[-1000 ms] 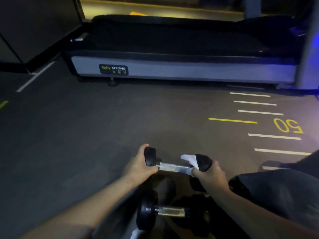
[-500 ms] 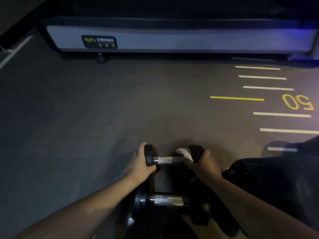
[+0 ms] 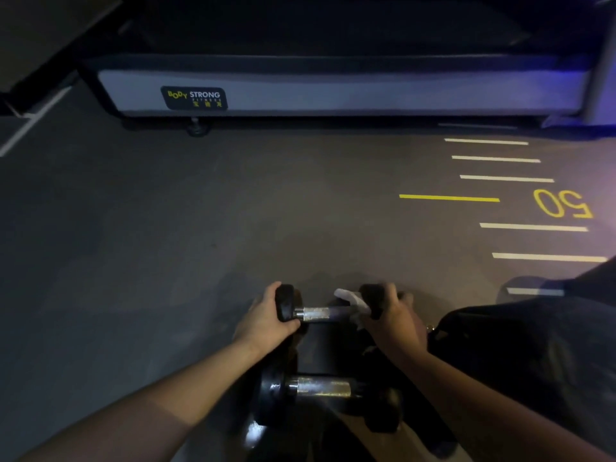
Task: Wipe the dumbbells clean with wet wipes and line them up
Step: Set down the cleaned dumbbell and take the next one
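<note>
Nearest, a larger dumbbell (image 3: pixel 320 391) lies on the dark floor (image 3: pixel 133 261) between the forearms, its round black heads dull and its metal handle catching light. Just beyond it, a smaller dumbbell (image 3: pixel 320 311) with black heads and a knurled steel handle is held crosswise at both ends. The left hand (image 3: pixel 266 320) curls round its left head, thumb underneath. The right hand (image 3: pixel 395 320) wraps the right head and pinches a crumpled white wet wipe (image 3: pixel 353 300) against it, the wipe sticking out over the handle. A black bag (image 3: pixel 533 361), soft and wrinkled, sits just right of the right wrist. Compared with half a second ago, the dumbbell and both hands sit in much the same spot, grips unchanged, and the view has tipped up slightly. Farther off, white and yellow painted lines (image 3: pixel 500 178) and a yellow "50" mark the floor at right. A grey treadmill base (image 3: pixel 333 91) labelled "BODY STRONG" crosses the back.
</note>
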### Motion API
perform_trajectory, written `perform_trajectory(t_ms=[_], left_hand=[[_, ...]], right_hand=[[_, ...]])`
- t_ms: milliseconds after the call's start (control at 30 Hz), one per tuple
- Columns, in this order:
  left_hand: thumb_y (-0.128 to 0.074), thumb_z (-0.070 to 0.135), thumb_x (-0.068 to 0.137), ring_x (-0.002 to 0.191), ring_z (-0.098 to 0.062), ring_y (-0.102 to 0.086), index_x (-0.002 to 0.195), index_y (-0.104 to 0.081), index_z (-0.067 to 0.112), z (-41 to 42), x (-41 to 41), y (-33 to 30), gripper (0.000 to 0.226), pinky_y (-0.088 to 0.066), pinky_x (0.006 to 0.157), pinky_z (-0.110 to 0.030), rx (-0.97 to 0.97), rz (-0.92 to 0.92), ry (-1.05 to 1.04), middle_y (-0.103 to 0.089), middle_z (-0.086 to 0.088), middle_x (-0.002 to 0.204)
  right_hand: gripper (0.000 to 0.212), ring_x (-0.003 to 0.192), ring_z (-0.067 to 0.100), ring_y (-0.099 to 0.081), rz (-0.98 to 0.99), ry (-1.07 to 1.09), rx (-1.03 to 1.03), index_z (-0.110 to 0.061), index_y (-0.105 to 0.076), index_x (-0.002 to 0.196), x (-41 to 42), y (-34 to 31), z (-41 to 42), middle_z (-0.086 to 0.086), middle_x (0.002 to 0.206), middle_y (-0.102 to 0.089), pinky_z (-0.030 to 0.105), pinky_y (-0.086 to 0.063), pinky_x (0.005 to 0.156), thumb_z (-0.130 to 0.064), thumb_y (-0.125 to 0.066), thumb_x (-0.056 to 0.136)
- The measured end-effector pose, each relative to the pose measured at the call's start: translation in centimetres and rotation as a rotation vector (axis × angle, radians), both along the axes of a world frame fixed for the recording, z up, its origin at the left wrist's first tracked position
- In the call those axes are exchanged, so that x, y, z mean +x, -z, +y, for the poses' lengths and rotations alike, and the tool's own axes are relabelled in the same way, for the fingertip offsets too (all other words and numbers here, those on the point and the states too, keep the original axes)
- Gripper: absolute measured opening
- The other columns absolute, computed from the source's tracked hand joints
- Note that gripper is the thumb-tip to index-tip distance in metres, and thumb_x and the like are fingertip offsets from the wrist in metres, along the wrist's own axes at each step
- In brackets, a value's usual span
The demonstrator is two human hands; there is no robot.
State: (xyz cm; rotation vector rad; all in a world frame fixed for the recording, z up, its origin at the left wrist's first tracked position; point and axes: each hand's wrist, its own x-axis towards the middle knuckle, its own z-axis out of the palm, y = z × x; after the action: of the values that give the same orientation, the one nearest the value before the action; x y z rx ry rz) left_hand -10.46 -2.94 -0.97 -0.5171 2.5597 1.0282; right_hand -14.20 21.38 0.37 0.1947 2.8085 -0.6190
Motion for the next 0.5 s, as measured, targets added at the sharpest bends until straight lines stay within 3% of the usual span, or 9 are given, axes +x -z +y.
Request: perform_trajectory(t_ms=[100,233,367,500], left_hand=[[-0.079,0.040,0.079,0.135,-0.023,-0.048,0.152,-0.028,0.029,-0.1,-0.4,-0.9,0.090,-0.043,0.108,-0.036,-0.016,0.040,0.010,-0.044,-0.004,0.149],[-0.079,0.040,0.079,0.136,-0.022,-0.046,0.151,-0.030,0.029,-0.1,-0.8,-2.3,0.087,-0.042,0.109,-0.038,-0.014,0.079,0.017,-0.042,-0.004,0.150],[-0.077,0.039,0.081,0.135,-0.021,-0.047,0.150,-0.030,0.032,0.3,-0.7,-3.8,0.084,-0.044,0.107,-0.036,-0.029,0.114,0.046,-0.041,0.000,0.149],[-0.077,0.036,0.082,0.136,-0.018,-0.045,0.150,-0.031,0.030,1.5,-1.2,-7.2,0.082,-0.037,0.104,-0.025,-0.026,0.187,0.111,-0.039,0.001,0.149]], right_hand=[[0.036,0.108,0.032,-0.057,0.144,-0.166,0.107,-0.036,-0.059,0.111,-0.1,-0.2,-0.2,0.003,0.125,-0.047,0.036,-0.046,0.082,-0.036,-0.068,0.077],[0.018,0.102,0.032,-0.054,0.178,-0.171,0.094,-0.029,-0.065,0.096,-0.2,0.3,-0.6,0.003,0.108,-0.053,0.036,-0.040,0.081,-0.024,-0.062,0.079],[0.017,0.109,0.027,-0.048,0.112,-0.124,0.030,-0.030,-0.061,0.097,0.1,-0.6,-0.4,-0.001,0.110,-0.049,0.039,-0.036,0.089,-0.026,-0.061,0.081],[0.017,0.107,0.027,-0.049,0.129,-0.115,-0.027,-0.028,-0.060,0.095,0.0,-4.3,0.7,-0.001,0.108,-0.047,0.037,-0.035,0.084,-0.027,-0.063,0.078]])
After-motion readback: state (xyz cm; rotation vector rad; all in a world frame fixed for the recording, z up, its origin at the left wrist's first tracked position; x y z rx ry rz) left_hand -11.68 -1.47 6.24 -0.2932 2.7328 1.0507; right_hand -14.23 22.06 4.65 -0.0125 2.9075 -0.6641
